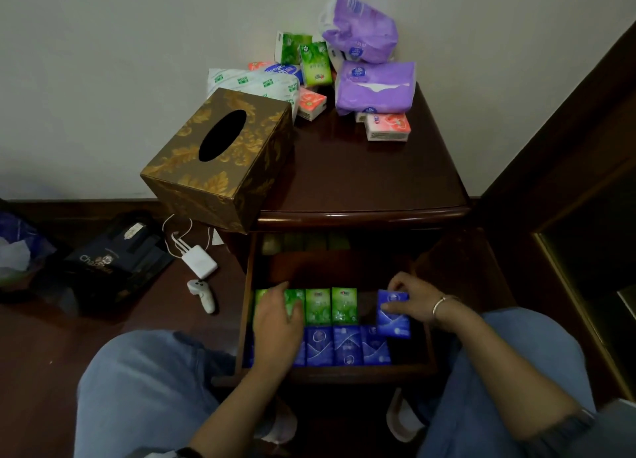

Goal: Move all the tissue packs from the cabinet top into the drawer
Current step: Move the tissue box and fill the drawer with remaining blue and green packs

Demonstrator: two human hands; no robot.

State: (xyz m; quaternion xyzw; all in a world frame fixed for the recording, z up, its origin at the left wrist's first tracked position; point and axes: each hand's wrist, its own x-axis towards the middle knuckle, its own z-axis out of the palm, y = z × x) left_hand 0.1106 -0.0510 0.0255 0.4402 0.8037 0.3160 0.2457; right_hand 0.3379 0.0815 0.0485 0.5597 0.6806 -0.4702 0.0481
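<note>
- Right hand [411,301], lower right of centre: thumb and fingers are pinching a blue pack [393,316] by its upper end. The pack is sitting tilted at the right end of the drawer, not yet level with its neighbours.
- Left hand [278,323], lower centre-left: it is resting palm-down on the green row [330,306], steadying it and apparently gripping nothing.
- Drawer [327,371], lower centre: it is standing open between the person's knees, carrying the green row behind and a blue row [347,345] in front. A dark gap is showing between the green row and the held pack.
- Cabinet top [361,175], centre: purple packs [375,85], loose green packs [315,63], pink packs [388,127] and a white pack [254,82] are lying toward the upper centre, waiting to be moved. A patterned tissue box [223,154] is overhanging the left edge.
- Risks, as judged: the held pack, going in askew, may be catching its neighbours and tipping them. The bulky purple packs may be outgrowing the remaining room. A careless reach may be knocking the overhanging box off.
</note>
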